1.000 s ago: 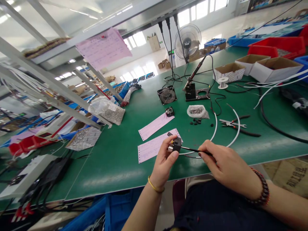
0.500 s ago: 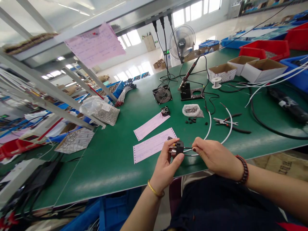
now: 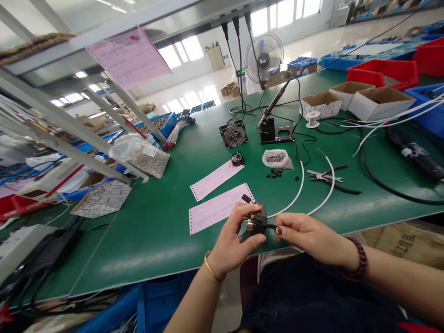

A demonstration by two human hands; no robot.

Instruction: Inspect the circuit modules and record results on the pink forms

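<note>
My left hand point(image 3: 239, 238) is closed around a small black housing point(image 3: 262, 216) with electronic parts showing on its left side. Out of the housing's right side comes a short black cable point(image 3: 271, 226), pinched between the thumb and fingers of my right hand point(image 3: 301, 231). A white-sleeved cable point(image 3: 294, 203) runs behind my right hand across the green bench. Beyond my left hand, a pink printed slip point(image 3: 217, 212) lies flat, and a second slip point(image 3: 211, 182) has a small circuit assembly point(image 3: 237, 159) at its far end.
Pliers point(image 3: 326, 175) lie to the right, near a plastic bag of small metal parts point(image 3: 275, 158). Farther back stand a soldering iron point(image 3: 277, 99) in its holder, a small cooling fan point(image 3: 234, 134), a wire spool point(image 3: 312, 119) and cardboard boxes point(image 3: 322, 104). Shelf posts rise at left.
My right hand has shifted slightly down and now pinches the black cable close to the housing. The housing has turned a little in my left hand. The view has tilted slightly.
</note>
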